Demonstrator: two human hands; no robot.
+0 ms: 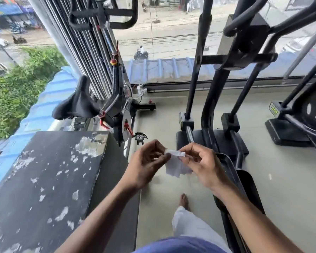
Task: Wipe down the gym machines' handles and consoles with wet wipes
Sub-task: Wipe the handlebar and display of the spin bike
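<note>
Prep step, nothing wiped yet: left hand and right hand both pinching wet wipe stretched between them; next, unfolding, then reaching elliptical handles ahead.

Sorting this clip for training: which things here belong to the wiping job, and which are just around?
Job: wipe, pinched by left hand and right hand; bike handlebars; elliptical handles.
Just around: worn black block, bike saddle, pedal.
</note>
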